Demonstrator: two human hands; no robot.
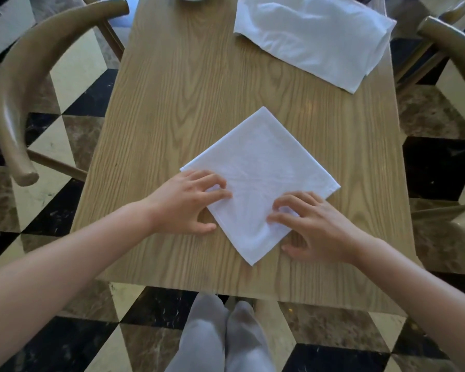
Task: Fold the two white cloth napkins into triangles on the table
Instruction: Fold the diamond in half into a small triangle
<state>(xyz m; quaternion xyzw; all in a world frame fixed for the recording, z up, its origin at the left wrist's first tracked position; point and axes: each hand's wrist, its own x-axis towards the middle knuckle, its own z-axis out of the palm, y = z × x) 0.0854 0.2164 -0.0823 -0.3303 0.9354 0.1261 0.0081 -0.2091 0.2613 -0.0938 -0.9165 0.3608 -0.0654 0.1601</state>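
Checkered marble floor (pixel 73 103) in black, cream and brown runs under a light wooden table (pixel 188 103) with a strong grain, and curved wooden chairs stand at either side, one chair on the left (pixel 19 84) and another chair on the right (pixel 451 41). On the near half of the table lies a white napkin (pixel 263 167), folded to a square and turned so that it sits as a diamond, one corner pointing toward the person and the opposite corner toward the far end. The left hand (pixel 188 202) rests on the napkin's left corner, its fingers bent and spread with the tips pressing the cloth, the thumb down on the bare wood beside the edge. The right hand (pixel 314 226) presses the lower right edge in the same way, fingers curved with tips on the cloth, thumb on the table; neither hand lifts or pinches the fabric. A second napkin (pixel 312 36) lies well apart at the far right of the table, loosely folded and wrinkled, one end reaching the table's right edge. Below the near edge the person's legs (pixel 215 339) in pale grey show.
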